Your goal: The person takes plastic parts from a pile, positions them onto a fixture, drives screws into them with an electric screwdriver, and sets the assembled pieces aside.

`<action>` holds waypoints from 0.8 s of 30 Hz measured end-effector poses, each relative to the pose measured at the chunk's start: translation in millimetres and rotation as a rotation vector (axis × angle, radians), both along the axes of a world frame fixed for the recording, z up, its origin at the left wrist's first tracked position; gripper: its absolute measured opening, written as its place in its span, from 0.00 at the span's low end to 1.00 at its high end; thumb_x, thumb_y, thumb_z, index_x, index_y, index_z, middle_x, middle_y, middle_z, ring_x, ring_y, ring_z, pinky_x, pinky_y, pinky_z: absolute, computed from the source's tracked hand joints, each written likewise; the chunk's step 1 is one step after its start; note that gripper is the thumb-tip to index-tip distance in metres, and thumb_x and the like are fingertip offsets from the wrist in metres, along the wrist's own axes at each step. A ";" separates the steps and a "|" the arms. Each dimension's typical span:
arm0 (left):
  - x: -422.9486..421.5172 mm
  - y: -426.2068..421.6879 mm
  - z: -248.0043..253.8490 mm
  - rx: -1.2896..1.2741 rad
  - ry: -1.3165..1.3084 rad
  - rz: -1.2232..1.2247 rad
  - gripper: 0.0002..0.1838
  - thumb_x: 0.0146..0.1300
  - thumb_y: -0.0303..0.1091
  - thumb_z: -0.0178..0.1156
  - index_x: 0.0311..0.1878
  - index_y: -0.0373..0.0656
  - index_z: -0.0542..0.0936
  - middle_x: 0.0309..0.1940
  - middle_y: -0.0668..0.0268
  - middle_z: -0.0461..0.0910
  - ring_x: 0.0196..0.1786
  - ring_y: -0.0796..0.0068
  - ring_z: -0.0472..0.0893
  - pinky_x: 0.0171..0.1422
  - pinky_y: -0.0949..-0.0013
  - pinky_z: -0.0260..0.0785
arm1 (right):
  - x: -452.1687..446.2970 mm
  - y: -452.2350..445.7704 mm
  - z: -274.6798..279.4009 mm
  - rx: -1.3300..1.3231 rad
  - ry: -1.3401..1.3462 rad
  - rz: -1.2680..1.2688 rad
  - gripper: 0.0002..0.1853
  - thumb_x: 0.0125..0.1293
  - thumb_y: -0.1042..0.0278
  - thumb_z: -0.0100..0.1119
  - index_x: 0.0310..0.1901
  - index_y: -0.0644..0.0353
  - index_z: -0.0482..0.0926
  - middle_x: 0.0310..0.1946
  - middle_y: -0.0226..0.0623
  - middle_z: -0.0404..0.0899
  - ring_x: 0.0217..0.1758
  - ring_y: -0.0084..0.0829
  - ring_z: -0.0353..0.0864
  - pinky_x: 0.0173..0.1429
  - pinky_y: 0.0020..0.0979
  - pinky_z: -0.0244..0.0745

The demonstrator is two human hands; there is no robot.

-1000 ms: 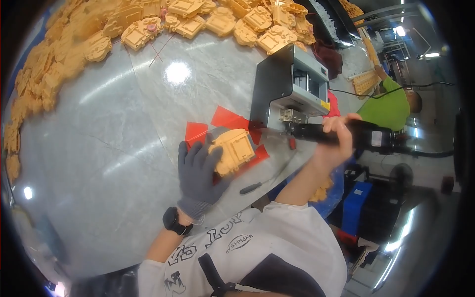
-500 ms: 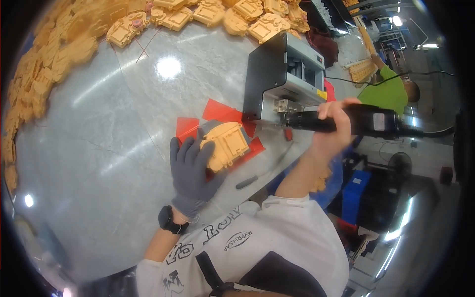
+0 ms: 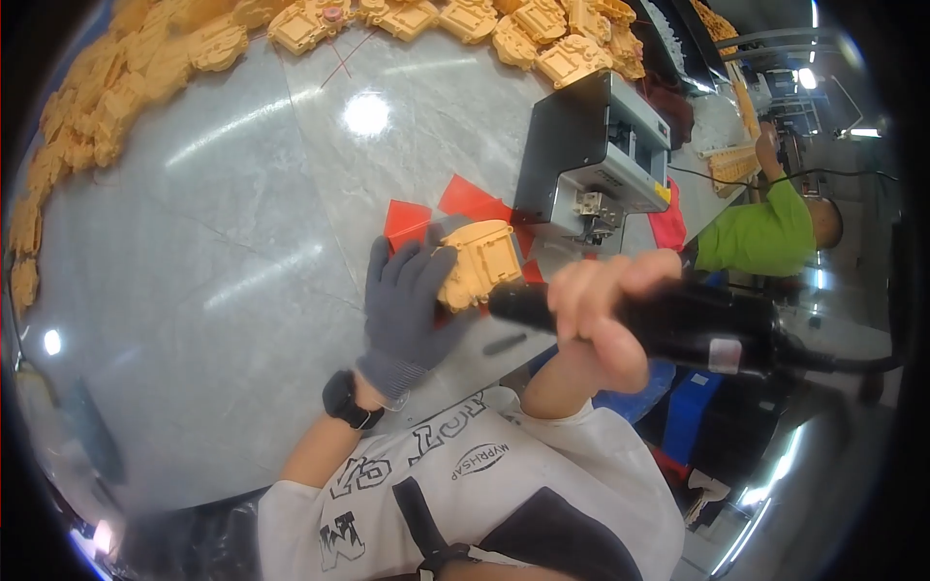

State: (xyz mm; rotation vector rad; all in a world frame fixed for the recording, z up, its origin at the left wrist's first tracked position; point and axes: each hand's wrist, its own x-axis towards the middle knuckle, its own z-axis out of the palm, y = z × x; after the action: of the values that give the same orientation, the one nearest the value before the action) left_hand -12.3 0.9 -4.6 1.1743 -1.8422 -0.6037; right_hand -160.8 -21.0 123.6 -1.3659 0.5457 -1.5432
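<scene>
My left hand [image 3: 407,295], in a grey glove, holds a yellow plastic housing [image 3: 489,257] at its left side, fingers over the edge. The housing lies on a dark grey block with red sheets [image 3: 469,198] around it. In my bare right hand [image 3: 605,315] is a black electric screwdriver [image 3: 702,324], gripped around its body and lying almost level. Its front end is at the lower right edge of the housing; I cannot tell whether the tip touches. The hand is somewhat blurred.
Beyond the housing stands a black and grey screw feeder [image 3: 572,150]. Yellow housings [image 3: 145,77] are piled along the far and left table edges. A dark tool handle [image 3: 505,344] lies near the front edge. At the right, a co-worker in a green shirt [image 3: 760,232] reaches toward yellow parts.
My right hand has brought the screwdriver from the screw feeder's outlet down and left to the housing. My left hand still holds the housing; the whole view has shifted slightly.
</scene>
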 end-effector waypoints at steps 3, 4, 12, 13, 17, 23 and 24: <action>-0.4 -1.5 -1.7 -0.035 0.034 0.016 0.39 0.40 0.40 0.70 0.57 0.40 0.66 0.50 0.58 0.73 0.53 0.51 0.71 0.65 0.41 0.49 | 10.7 -11.0 -0.5 0.001 0.016 -0.048 0.19 0.49 0.81 0.52 0.44 0.62 0.60 0.20 0.35 0.68 0.19 0.27 0.68 0.29 0.29 0.67; -1.0 -1.9 -0.1 -0.029 0.046 0.030 0.39 0.39 0.40 0.70 0.57 0.39 0.65 0.50 0.57 0.73 0.52 0.51 0.71 0.65 0.42 0.50 | 15.2 -13.0 0.1 0.008 0.020 -0.096 0.19 0.48 0.81 0.53 0.43 0.62 0.60 0.20 0.34 0.67 0.19 0.27 0.68 0.28 0.29 0.67; 0.5 -1.9 -0.1 -0.029 0.050 0.042 0.44 0.35 0.38 0.71 0.59 0.37 0.63 0.52 0.53 0.72 0.49 0.51 0.73 0.63 0.44 0.53 | 33.9 -28.3 4.5 0.104 0.026 -0.230 0.19 0.48 0.81 0.54 0.42 0.62 0.62 0.19 0.33 0.67 0.18 0.23 0.65 0.27 0.27 0.67; 0.6 -1.8 -0.7 -0.029 0.054 0.039 0.44 0.35 0.38 0.71 0.59 0.36 0.63 0.53 0.53 0.72 0.49 0.51 0.73 0.63 0.44 0.53 | 32.6 -31.1 2.4 0.075 0.026 -0.221 0.19 0.47 0.82 0.54 0.43 0.63 0.62 0.20 0.34 0.68 0.17 0.23 0.66 0.27 0.27 0.68; 1.1 -2.4 1.3 -0.023 0.061 0.038 0.45 0.34 0.37 0.71 0.59 0.35 0.63 0.52 0.52 0.72 0.49 0.51 0.73 0.64 0.43 0.52 | 32.6 -35.4 1.1 0.088 0.004 -0.229 0.19 0.47 0.82 0.54 0.43 0.64 0.63 0.20 0.34 0.68 0.17 0.23 0.67 0.27 0.27 0.68; 1.8 -1.6 5.1 0.021 0.046 0.042 0.44 0.35 0.38 0.71 0.59 0.35 0.64 0.51 0.53 0.73 0.50 0.51 0.73 0.64 0.43 0.52 | 35.1 -40.0 -1.2 0.124 0.088 -0.248 0.17 0.48 0.78 0.51 0.43 0.63 0.64 0.19 0.36 0.67 0.17 0.27 0.66 0.30 0.30 0.64; 1.8 -1.6 4.6 0.022 0.047 0.043 0.44 0.35 0.38 0.71 0.59 0.35 0.64 0.51 0.53 0.73 0.50 0.51 0.73 0.64 0.43 0.52 | 34.9 -41.2 -3.1 0.142 0.095 -0.246 0.18 0.48 0.77 0.51 0.43 0.63 0.64 0.19 0.36 0.67 0.17 0.27 0.66 0.30 0.30 0.64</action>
State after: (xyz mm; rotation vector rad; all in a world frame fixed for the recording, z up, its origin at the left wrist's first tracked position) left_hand -10.5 -0.7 0.0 1.2016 -1.7702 -0.6237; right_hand -125.9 -62.2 120.5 -1.3047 0.8934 -1.6056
